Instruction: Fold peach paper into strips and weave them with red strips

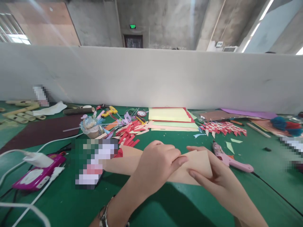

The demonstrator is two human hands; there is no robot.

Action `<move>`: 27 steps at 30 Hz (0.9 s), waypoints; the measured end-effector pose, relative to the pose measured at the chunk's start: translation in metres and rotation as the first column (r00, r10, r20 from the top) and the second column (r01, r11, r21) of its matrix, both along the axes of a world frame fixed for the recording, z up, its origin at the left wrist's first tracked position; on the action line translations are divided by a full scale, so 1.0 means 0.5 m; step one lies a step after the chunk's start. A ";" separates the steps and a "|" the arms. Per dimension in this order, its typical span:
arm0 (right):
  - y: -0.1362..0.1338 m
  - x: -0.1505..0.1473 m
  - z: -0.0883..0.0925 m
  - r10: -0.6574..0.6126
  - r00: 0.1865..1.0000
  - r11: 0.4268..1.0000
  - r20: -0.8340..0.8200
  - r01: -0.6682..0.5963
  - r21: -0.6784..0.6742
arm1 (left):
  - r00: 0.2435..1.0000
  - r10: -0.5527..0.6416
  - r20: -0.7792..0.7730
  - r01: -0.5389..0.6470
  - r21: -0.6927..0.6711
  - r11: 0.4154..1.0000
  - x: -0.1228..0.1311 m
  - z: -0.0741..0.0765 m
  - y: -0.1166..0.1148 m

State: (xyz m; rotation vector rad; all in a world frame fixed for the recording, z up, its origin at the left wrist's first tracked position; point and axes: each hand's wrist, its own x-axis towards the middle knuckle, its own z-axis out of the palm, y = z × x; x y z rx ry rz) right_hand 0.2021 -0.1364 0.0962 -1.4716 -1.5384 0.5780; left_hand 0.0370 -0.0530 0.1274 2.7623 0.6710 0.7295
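A strip of cream paper (124,160) stretches between my hands above the green table, its right end folded over. My left hand (157,167) crosses the middle of the strip, thumb pressed on the paper and fingers curled behind it. At the folded right end, my right hand (215,173) pinches the paper, thumb in front and fingers behind. The left end of the strip reaches a blurred-out phone-like object (98,162). Just right of my right hand lies a pink glue gun (233,160) with a black cord.
Red and cream paper strips (132,130) and stacked coloured sheets (169,114) lie behind my hands. A woven red-and-white paper piece (223,128) is at the back right. On the left sit a magenta power strip (39,173) with white cables and a cup of ribbons (92,127).
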 end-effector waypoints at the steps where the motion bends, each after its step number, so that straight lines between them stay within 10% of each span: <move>1: 0.003 -0.002 0.006 0.009 1.000 1.000 0.012 -0.009 -0.005 | 1.000 0.004 0.000 -0.004 0.026 1.000 -0.001 0.003 0.000; 27: 0.006 -0.039 0.044 -0.226 0.970 0.962 0.087 0.209 0.174 | 0.993 0.097 0.065 -0.099 0.020 0.995 -0.015 0.021 -0.015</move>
